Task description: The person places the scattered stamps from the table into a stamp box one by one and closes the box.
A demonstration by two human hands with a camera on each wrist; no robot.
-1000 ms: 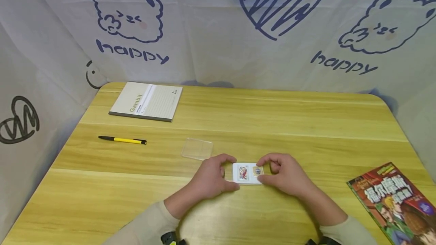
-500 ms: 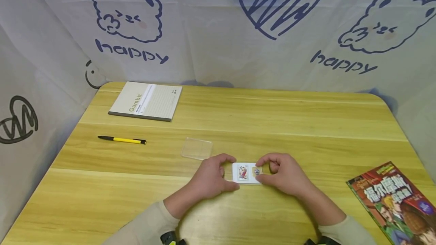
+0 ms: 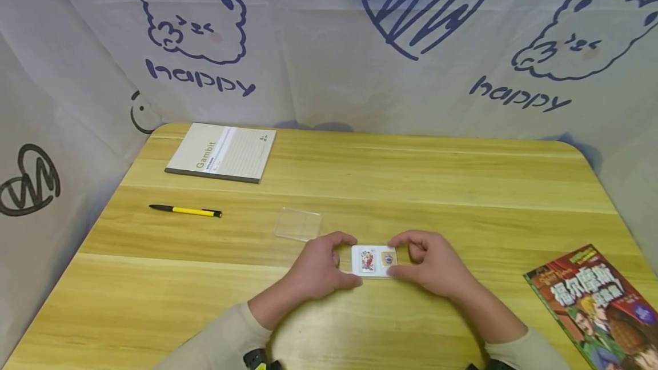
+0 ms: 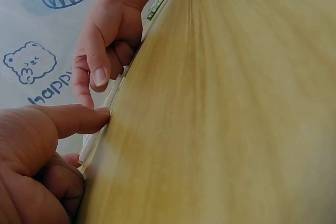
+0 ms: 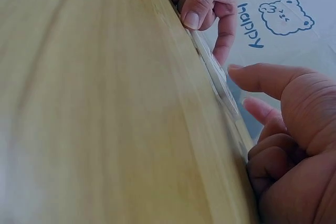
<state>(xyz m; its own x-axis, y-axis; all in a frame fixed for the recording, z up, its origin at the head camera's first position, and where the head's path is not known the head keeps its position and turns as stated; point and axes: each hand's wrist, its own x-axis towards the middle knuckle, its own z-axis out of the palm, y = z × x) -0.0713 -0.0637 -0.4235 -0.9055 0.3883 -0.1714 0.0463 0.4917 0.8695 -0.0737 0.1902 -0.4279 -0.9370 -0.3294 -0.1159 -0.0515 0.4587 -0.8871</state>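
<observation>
White case (image 3: 377, 268) lies on the table (image 3: 462, 187) between your two hands, its long side running left to right, a placement that seems to put one end within easy reach of each hand. On its face two small pieces sit side by side: a colourful picture (image 3: 367, 261) toward your left, a tan square (image 3: 389, 258) toward your right, set apart as if each has its own half.

Your left hand (image 3: 325, 267) clamps the near end between thumb and index finger, one at each corner, likely to keep the case from sliding while leaving its face uncovered. Your right hand (image 3: 430, 261) frames the tan square, thumb and index finger apart with nothing seen between them (whether a fingertip brushes the case, the views do not settle). Its other fingers curl under, perhaps to keep them out of the way.

Just beyond your left hand rests a clear plastic piece (image 3: 298, 225), so transparent that the wood grain shows through it; it looks set aside, near but off the case. Farther out on that side, a yellow-and-black pen (image 3: 185, 210) lies below a Gambit notebook (image 3: 221, 153), while a comic-style book (image 3: 596, 307) lies slantwise at your far right, all well apart from your working spot. Behind everything hangs white cloth (image 3: 313, 44), drawn with bears and "happy."
</observation>
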